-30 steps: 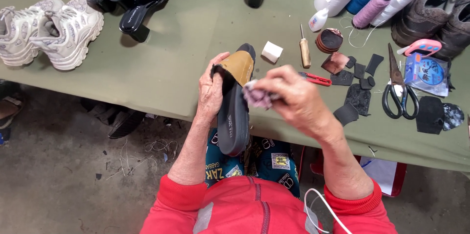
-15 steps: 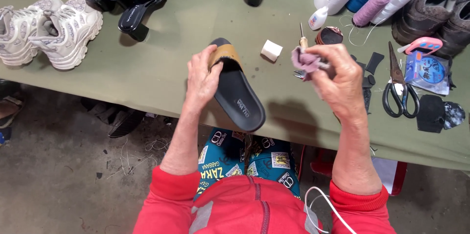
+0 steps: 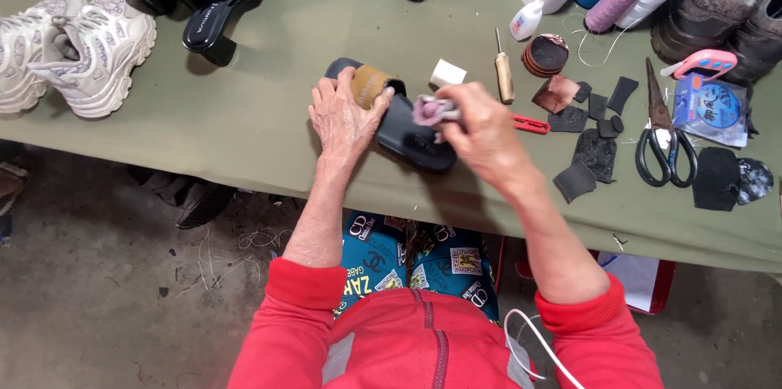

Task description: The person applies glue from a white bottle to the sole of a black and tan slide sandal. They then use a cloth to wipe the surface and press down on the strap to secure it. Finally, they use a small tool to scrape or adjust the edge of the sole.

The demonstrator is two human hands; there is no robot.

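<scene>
My left hand (image 3: 342, 116) clamps the black sandal (image 3: 407, 132) flat; at its three o'clock, my right hand (image 3: 481, 128) pinches a pink rag (image 3: 430, 109).

Blue round-labelled packet (image 3: 710, 109) beside black-handled scissors (image 3: 666, 145).
</scene>
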